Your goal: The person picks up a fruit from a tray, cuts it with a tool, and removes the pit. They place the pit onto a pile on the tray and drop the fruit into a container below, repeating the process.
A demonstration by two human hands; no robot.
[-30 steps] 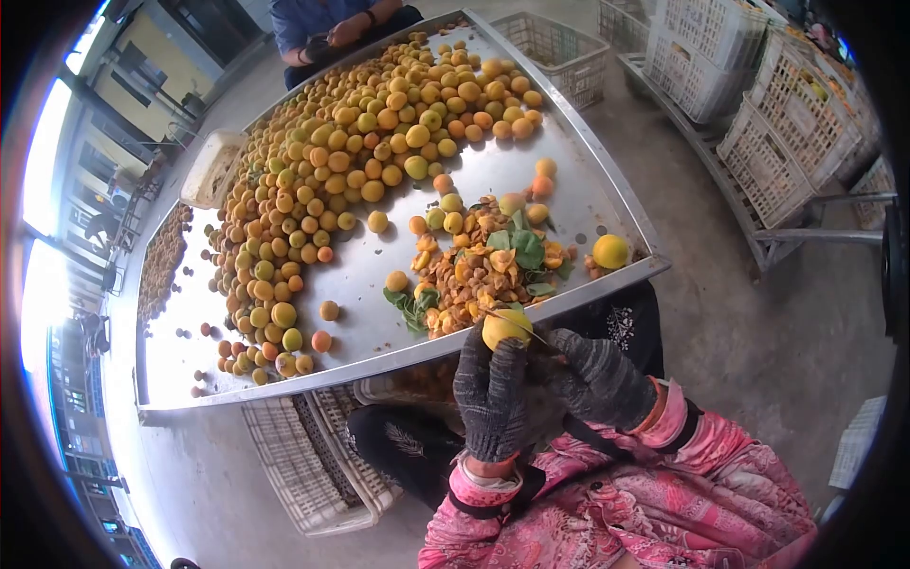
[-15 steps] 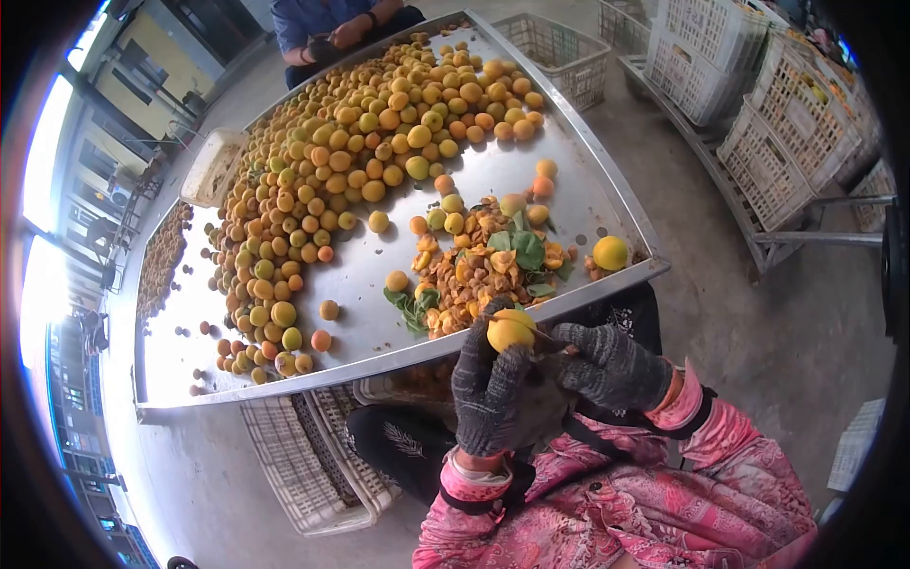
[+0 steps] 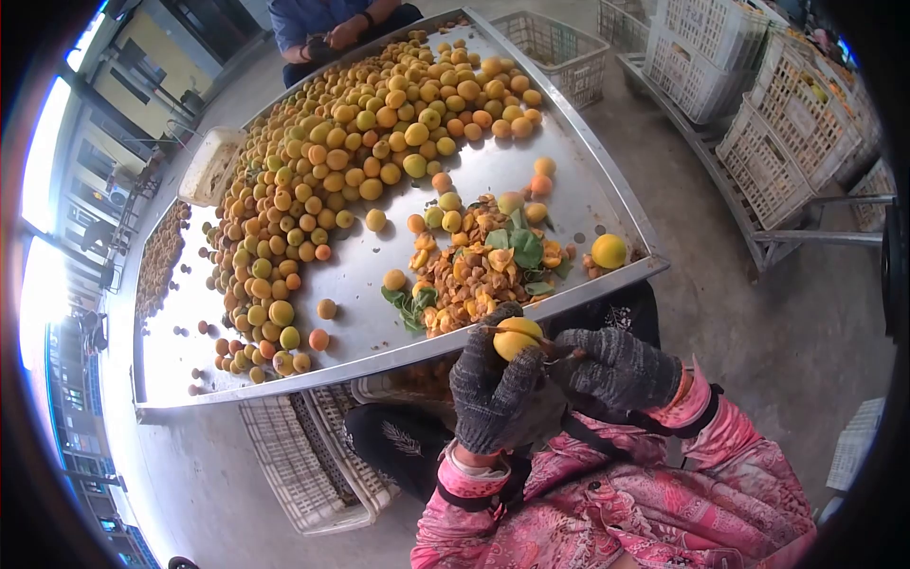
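In my gloved left hand (image 3: 488, 394), a yellow apricot (image 3: 517, 341) is held between fingers and thumb, just off the table's near edge. My gloved right hand (image 3: 616, 370) is closed close beside it. From its fingers a thin, dark, knife-like tool (image 3: 543, 341) reaches across to the fruit; most of it is hidden by the glove. Beyond my hands, a heap of split apricot pieces and stones (image 3: 474, 280) lies on the metal table (image 3: 365, 318), with green leaves (image 3: 517, 247) on top.
A large pile of whole apricots (image 3: 332, 156) covers much of the table. Another person (image 3: 332, 27) sits at the far side. A plastic crate (image 3: 555, 52) stands behind the right edge, stacked crates (image 3: 796, 123) rest on a cart, and another crate (image 3: 303, 465) is below the near edge.
The apricot has turned slightly in my left hand, and the thin tool now lies across its upper part. My right hand stays close beside it.
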